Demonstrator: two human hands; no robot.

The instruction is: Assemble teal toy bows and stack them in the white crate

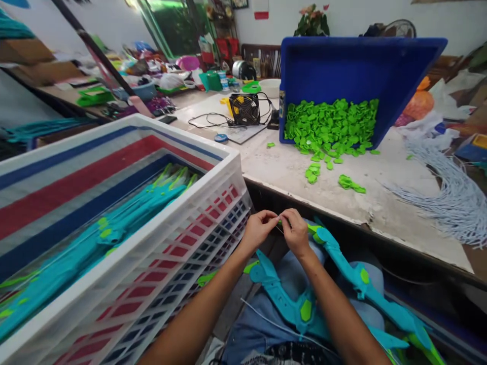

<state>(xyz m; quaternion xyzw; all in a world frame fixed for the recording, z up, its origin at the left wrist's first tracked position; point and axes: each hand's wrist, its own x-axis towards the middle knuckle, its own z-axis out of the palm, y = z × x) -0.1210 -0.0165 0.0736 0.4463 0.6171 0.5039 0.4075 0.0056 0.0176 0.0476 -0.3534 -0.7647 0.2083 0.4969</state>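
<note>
**Fine cord pinched over the lap**

On the left, teal plastic pieces are laid lengthwise in a white crate, apparently to fit. Now the centre: the left hand and right hand are held together, fingertips closed on the cord, probably for fine control! More teal pieces are rested across the knees, seemingly for support. Beyond, a blue bin is tipped on the bench, presumably so green bits can be reached. Far right, white cords are bunched.

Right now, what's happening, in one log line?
left hand: pinched | right hand: pinched, close to left | held item: too small to tell | lap: turquoise plastic parts | table: blue bin, green pieces
</note>
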